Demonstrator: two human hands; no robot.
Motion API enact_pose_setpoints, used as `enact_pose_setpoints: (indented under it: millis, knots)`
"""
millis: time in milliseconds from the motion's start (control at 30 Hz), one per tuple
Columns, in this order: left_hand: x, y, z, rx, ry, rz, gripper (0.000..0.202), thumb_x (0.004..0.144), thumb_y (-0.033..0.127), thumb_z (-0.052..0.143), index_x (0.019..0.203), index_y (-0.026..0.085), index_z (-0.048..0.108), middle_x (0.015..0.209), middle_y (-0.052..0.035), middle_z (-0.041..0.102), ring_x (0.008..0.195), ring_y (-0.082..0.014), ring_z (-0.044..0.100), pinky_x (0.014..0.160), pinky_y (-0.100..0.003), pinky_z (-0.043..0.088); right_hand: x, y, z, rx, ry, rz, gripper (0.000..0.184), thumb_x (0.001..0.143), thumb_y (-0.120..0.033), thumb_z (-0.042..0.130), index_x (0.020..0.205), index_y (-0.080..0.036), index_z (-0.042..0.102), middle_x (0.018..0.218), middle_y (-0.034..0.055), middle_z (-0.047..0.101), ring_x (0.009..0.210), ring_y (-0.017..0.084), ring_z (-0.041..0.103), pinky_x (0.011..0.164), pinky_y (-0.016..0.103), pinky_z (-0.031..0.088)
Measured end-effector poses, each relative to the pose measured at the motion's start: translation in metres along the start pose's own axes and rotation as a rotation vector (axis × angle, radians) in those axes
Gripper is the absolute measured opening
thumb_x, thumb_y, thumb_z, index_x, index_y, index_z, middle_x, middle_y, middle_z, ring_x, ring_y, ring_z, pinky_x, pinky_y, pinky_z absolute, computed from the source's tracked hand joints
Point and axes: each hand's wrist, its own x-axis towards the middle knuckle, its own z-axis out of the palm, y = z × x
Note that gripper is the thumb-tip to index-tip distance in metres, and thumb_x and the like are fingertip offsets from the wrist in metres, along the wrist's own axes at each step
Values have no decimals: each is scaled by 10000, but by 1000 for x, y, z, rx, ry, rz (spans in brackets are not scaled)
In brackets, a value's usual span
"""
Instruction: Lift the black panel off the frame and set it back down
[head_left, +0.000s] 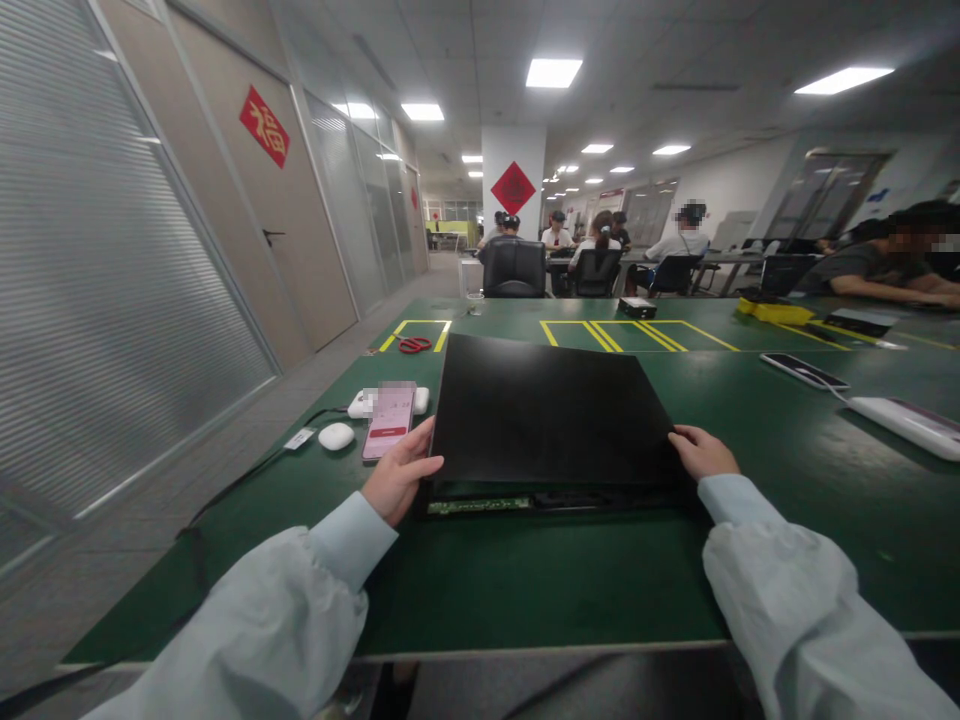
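black panel (551, 415) lay back from the table's (562, 580) near edge, to the right of its slanting left edge. the left hand (401, 475) grasped its near left corner, thumb on top; the right hand (703, 453) grasped the right side near the other near corner.

progress, as judged: partway. the panel was not closed down over the dark housing (600, 500) beneath; along the near side a gap left a green circuit board (480, 506) exposed. whether the two were being parted or joined could not be told from this view. panel and housing were not flush, so that much was unfinished either way. no loose screws could be made out.

writing: red door sign (265, 127), gold character 福, legible. red pillar sign (513, 188), character too dark to read. phone (390, 425) near the table's left edge: screen lit, partly blurred, red bar with unreadable text. white cable tag (299, 438) at that same edge: print too small. no brand seen on the panel.
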Motion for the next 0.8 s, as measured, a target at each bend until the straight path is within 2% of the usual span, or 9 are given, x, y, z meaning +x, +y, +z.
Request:
enact_pose_setpoints:
  millis: [133, 267, 467, 633, 733, 800]
  knots:
    - [-3, 2, 2, -51, -18, -77, 720, 612, 118, 827, 1305, 209, 654, 1259, -112, 712, 1340, -344, 516, 1157, -481, 358, 0, 2, 1, 71, -15, -1, 347, 729, -386, 626, 971, -175, 754, 1025, 119, 747, 946, 283, 682, 875, 397, 510]
    - [-3, 4, 2, -55, -11, -79, 772, 623, 129, 817, 1361, 212, 604, 1277, -112, 702, 1332, -339, 525, 1139, -455, 391, -2, 0, -1, 182, -16, 19, 272, 628, -374, 710, 830, -195, 745, 924, 100, 754, 928, 294, 680, 886, 415, 507]
    - [-1, 6, -2, -96, 62, -53, 672, 635, 144, 793, 1289, 216, 657, 1274, -87, 707, 1328, -336, 527, 1128, -453, 404, -8, -7, -7, 337, -12, 76, 159, 526, -310, 749, 654, -220, 720, 833, 77, 749, 942, 304, 673, 878, 404, 511]
    - [1, 13, 1, -97, 119, 27, 545, 657, 147, 737, 1199, 197, 715, 1286, -66, 700, 1317, -320, 528, 1061, -404, 459, -8, -8, -9, 535, -10, 25, 251, 493, -316, 752, 725, -219, 740, 814, 47, 745, 905, 280, 679, 892, 412, 512]
    - [2, 17, 2, -109, 142, 63, 509, 661, 151, 699, 1167, 200, 734, 1257, -46, 714, 1262, -288, 564, 969, -341, 505, -14, -13, -13, 753, -83, 31, 340, 503, -337, 767, 824, -228, 741, 836, 42, 744, 867, 274, 692, 821, 414, 549]
    - [3, 19, 2, -114, 178, 66, 474, 664, 158, 676, 1130, 210, 750, 1205, -31, 734, 1180, -265, 609, 902, -317, 525, -20, -16, -18, 868, -159, 21, 335, 568, -388, 728, 873, -248, 728, 850, 41, 740, 847, 273, 700, 755, 414, 570]
